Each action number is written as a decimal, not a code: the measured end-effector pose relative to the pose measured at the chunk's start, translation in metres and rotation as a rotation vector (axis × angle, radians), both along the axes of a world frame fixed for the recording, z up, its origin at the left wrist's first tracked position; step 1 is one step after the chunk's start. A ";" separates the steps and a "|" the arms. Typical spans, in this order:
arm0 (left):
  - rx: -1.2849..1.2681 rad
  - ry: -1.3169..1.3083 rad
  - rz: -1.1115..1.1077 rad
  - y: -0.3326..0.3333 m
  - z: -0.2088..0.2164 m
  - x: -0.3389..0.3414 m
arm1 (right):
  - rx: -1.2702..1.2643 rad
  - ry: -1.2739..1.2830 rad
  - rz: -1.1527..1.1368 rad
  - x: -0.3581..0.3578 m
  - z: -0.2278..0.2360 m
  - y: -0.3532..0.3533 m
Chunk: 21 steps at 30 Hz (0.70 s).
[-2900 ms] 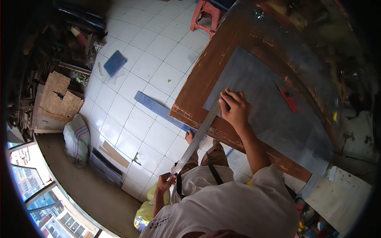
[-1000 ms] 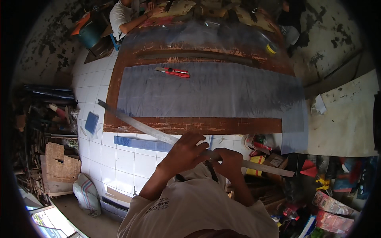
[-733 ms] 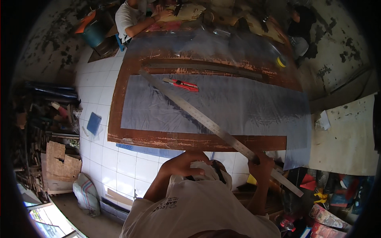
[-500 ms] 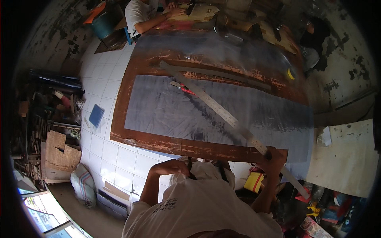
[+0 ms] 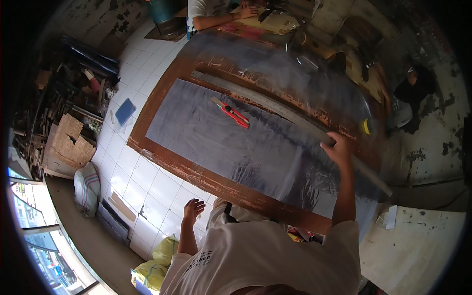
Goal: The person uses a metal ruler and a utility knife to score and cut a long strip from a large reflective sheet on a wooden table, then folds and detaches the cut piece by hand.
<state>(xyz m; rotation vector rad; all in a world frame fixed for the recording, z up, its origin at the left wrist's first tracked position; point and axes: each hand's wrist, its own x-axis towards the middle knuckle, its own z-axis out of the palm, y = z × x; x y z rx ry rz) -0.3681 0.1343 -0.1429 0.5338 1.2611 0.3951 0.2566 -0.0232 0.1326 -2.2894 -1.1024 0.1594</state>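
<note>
My right hand (image 5: 337,148) is closed on a long metal ruler (image 5: 268,103), thumb on the near side. The ruler lies slantwise along the far edge of a greyish see-through plastic sheet (image 5: 196,132), its right end reaching past my hand. On the sheet rests a red utility knife (image 5: 235,116), blade out toward the upper left, touched by neither hand. My left hand (image 5: 193,209) hangs off the table's near edge beside my body, fingers apart and holding nothing.
The sheet lies on a worn brown table (image 5: 160,91). Beyond the ruler is more clear plastic (image 5: 295,69) with a yellow tape roll (image 5: 367,127). A co-worker's hand (image 5: 246,11) rests at the far end; another person in dark clothing (image 5: 417,91) is at right. Scrap wood (image 5: 69,135) stands left.
The ruler has moved from lying across the sheet to its far edge, my right hand travelling away from me with it. My left hand has dropped lower, and its fingers have spread. The view has turned.
</note>
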 end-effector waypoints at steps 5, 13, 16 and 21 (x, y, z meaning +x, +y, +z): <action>-0.166 0.427 0.020 -0.124 -0.051 -0.044 | -0.038 0.100 0.118 0.049 -0.022 0.033; -0.259 0.481 0.068 -0.229 -0.043 -0.047 | -0.031 0.061 0.233 0.094 -0.061 0.048; -0.221 0.479 0.077 -0.232 -0.038 -0.041 | 0.028 0.073 0.248 0.093 -0.069 0.049; -0.145 0.485 0.088 -0.219 -0.029 -0.035 | 0.027 0.118 0.285 0.089 -0.070 0.045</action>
